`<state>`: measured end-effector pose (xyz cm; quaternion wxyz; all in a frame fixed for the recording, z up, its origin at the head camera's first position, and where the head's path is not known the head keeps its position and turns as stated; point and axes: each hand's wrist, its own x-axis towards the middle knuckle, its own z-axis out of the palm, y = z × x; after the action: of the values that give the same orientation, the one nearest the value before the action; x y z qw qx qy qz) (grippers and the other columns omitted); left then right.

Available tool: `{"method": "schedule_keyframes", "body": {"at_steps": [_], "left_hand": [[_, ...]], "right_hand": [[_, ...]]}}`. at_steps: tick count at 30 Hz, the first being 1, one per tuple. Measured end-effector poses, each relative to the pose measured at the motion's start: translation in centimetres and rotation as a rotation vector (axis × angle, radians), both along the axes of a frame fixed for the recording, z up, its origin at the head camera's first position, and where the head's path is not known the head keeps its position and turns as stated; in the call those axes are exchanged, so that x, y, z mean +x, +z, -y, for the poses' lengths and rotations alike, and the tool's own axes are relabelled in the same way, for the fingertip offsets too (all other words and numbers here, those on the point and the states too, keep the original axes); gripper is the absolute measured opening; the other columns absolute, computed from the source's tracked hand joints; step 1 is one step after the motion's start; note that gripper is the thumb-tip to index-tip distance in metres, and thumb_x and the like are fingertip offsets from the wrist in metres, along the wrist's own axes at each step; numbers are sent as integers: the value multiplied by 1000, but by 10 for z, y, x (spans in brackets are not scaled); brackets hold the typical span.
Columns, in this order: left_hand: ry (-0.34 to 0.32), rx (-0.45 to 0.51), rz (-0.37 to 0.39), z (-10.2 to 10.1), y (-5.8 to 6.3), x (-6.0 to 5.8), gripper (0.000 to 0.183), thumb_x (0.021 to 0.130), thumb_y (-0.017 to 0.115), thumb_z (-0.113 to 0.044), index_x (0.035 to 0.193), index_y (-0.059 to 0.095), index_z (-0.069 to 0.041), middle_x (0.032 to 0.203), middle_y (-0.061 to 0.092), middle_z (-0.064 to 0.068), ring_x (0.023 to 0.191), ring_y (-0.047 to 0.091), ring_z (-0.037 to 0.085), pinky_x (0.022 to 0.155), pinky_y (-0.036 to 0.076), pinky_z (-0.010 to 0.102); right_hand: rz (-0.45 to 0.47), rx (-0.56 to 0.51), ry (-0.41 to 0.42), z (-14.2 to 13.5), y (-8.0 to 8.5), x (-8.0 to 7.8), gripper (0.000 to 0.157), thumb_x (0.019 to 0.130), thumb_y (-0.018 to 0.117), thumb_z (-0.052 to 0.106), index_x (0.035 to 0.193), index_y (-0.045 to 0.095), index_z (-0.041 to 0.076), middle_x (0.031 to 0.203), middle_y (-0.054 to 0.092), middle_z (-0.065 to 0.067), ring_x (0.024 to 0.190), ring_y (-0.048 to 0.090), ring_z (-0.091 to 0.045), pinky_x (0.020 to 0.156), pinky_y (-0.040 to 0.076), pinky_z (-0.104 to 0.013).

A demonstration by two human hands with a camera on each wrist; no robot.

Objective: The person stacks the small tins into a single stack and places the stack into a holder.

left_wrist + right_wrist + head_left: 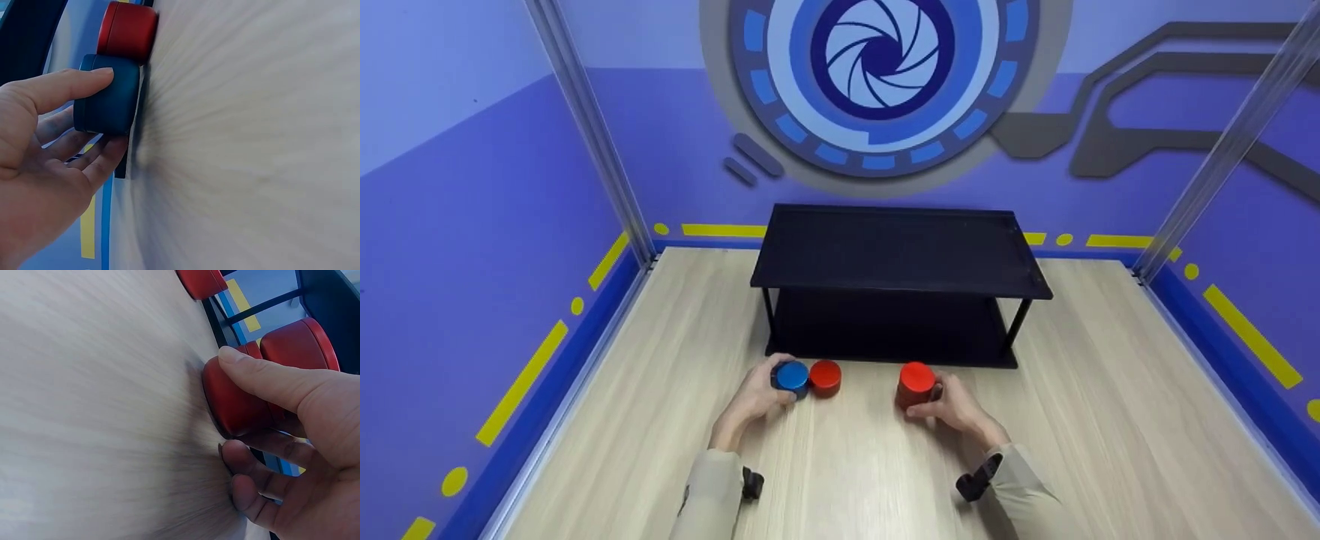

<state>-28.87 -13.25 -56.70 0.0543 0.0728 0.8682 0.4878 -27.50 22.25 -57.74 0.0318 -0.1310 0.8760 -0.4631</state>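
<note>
My left hand (pixel 757 393) grips a round blue tin (pixel 792 376) from its left side, thumb on the near wall. Right beside it, touching or almost touching, stands a single red tin (pixel 825 378). In the left wrist view the blue tin (pixel 109 98) is upright on the table. Farther right, my right hand (pixel 958 406) holds a pair of stacked red tins. The right wrist view shows the thumb on the lower red tin (pixel 236 402), with the upper red tin (pixel 298 343) resting on it. Whether the lower tin touches the table cannot be told.
A black two-level rack (pixel 900 251) stands just behind the tins, its lower shelf (pixel 885 322) close to the table. The pale wooden table (pixel 840 480) is bounded by purple-blue panels (pixel 495 225) and metal posts (pixel 592 127).
</note>
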Motion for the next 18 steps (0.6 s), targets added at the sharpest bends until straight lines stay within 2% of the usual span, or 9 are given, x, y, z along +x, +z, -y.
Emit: {"method": "schedule_keyframes", "body": {"at_steps": [6, 13, 18], "left_hand": [[0, 13, -37, 2, 4, -1, 65, 72, 76, 4, 131, 53, -9, 134, 55, 20, 121, 52, 36, 103, 40, 54], [8, 42, -42, 1, 16, 0, 65, 73, 75, 1, 133, 52, -7, 135, 54, 20, 118, 53, 34, 102, 43, 52], [-1, 41, -53, -1, 22, -1, 64, 74, 76, -2, 133, 53, -8, 132, 55, 19, 112, 56, 31, 97, 46, 49]], "right_hand": [[16, -3, -1, 0, 1, 0, 50, 67, 87, 17, 110, 66, 2, 105, 71, -12, 94, 63, -22, 88, 50, -46], [25, 15, -11, 0, 1, 0, 52, 67, 87, 18, 112, 65, 3, 106, 70, -11, 92, 62, -21, 84, 49, -40], [18, 1, -2, -1, 1, 0, 53, 68, 87, 18, 113, 65, 2, 106, 71, -12, 93, 63, -21, 86, 50, -44]]}}
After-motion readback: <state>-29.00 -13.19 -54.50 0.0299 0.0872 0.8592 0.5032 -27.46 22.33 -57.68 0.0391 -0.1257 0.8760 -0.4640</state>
